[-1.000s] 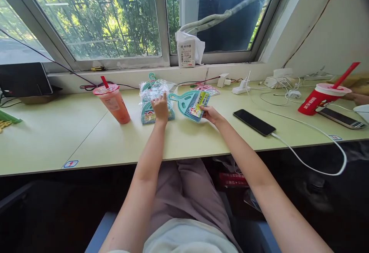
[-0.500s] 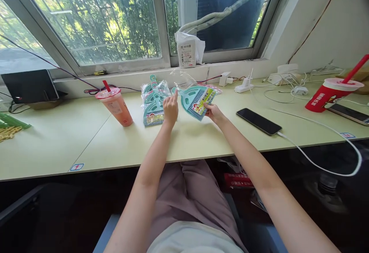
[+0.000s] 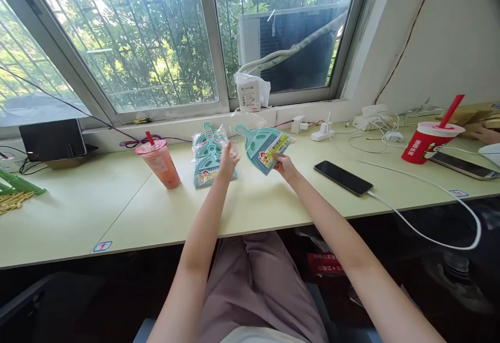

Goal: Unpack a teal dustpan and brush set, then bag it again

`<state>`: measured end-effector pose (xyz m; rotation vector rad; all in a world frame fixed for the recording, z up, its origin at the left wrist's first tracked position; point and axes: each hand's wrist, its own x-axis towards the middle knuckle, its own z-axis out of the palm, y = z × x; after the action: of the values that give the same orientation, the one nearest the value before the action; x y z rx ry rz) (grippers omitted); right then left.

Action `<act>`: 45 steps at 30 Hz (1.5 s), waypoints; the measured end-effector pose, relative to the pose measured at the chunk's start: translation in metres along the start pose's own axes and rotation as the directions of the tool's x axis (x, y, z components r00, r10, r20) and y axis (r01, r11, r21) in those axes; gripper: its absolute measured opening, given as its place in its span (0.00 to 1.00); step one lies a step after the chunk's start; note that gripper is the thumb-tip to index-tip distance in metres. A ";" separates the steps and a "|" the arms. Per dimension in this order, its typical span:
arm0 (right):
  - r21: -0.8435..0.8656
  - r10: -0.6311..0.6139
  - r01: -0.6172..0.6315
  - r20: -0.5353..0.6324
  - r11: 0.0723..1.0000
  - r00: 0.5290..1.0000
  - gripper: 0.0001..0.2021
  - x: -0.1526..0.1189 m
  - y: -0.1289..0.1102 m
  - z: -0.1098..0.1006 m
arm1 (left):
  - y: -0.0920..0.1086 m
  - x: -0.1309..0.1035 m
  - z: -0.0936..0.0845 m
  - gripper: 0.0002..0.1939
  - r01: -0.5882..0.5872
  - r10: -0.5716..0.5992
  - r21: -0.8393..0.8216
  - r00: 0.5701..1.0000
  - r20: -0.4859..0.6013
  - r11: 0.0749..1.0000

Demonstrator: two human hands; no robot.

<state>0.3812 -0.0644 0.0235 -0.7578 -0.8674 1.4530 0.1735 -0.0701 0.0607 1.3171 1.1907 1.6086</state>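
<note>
Up off the desk (image 3: pixel 250 207) comes the teal dustpan (image 3: pixel 261 145) since a second ago, right hand (image 3: pixel 284 166) fingers pinching its label corner. Left hand (image 3: pixel 227 159) hovers loosely curled and empty beside the bagged stack (image 3: pixel 209 158). That thin pinch could slip, dropping the pan toward the orange drink (image 3: pixel 161 163).

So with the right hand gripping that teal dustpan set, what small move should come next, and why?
Probably bring the left hand to the clear wrapper's edge: the right hand holds the dustpan set lifted off the table, and the left hovers open beside it, next to the wrapped pile.
</note>
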 end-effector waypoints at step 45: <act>0.042 -0.209 0.231 -0.301 0.972 0.931 0.09 0.011 -0.002 -0.008 | -0.035 -0.037 0.056 0.62 0.032 -0.020 -0.078 0.989 0.143 0.996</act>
<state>0.3882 -0.0525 0.0223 -0.7697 -0.6402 1.1325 0.2357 -0.0823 0.0191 1.3357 1.0422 1.5014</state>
